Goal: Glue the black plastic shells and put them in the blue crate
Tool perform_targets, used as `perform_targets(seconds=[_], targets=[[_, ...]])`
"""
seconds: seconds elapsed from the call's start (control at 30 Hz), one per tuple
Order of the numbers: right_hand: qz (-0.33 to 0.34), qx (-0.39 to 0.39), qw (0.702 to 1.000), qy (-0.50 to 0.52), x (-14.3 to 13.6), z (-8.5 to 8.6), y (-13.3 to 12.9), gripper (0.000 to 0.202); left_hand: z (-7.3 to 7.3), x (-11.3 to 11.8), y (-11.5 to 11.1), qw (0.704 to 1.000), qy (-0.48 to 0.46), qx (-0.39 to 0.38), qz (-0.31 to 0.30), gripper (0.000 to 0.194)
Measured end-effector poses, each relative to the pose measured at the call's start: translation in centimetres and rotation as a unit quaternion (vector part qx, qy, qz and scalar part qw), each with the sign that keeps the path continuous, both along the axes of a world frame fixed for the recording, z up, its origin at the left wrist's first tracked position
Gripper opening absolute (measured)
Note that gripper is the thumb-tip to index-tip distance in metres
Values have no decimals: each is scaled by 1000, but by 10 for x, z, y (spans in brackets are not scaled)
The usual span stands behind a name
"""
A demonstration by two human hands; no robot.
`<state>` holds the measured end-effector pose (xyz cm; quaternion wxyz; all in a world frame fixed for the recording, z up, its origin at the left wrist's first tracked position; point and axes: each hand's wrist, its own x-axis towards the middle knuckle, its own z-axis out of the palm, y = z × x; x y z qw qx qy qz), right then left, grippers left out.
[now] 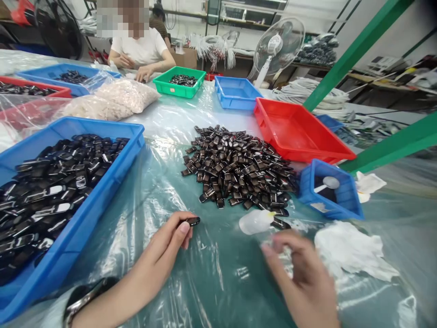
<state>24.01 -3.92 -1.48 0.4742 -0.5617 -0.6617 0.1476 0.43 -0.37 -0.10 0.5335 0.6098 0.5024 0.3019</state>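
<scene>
My left hand (174,234) is closed, its thumb and fingers pinching one small black piece (193,221) with a glossy face. In front of it is a heap of similar black pieces (235,164), dark with bright metallic edges. My right hand (302,273) is blurred, with its fingers curved and a gap between thumb and fingers; I see nothing held in it. Just beyond its fingertips a translucent white squeeze bottle (256,222) with a yellowish tip lies on its side. Another black piece (282,223) lies at the bottle's tip.
A large blue tray (128,175) of black pieces stands at left. Right of the heap are a red tray (300,127), a small blue bin (336,200) holding dark contents and a white scoop, and crumpled white cloth (355,250). Across the table sits a person (139,50) beside a green tray (179,89).
</scene>
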Motion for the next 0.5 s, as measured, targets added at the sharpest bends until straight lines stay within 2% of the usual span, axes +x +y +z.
perform_targets(seconds=[0.1,0.17,0.27,0.4,0.5], targets=[[154,-67,982,-85,-24,0,-3,24,-2,1,-2,1000,12,16,-8,24],[208,-99,967,-112,-40,-2,2,26,-2,1,-4,999,13,30,0,23],[221,-119,964,-90,-55,-4,14,25,-3,0,-3,999,0,36,0,22],[207,-175,963,5,-53,4,21,21,-6,-2,2,999,-21,30,-20,24],[199,-256,939,114,-48,16,21,17,-8,-3,2,998,-35,33,-30,22]])
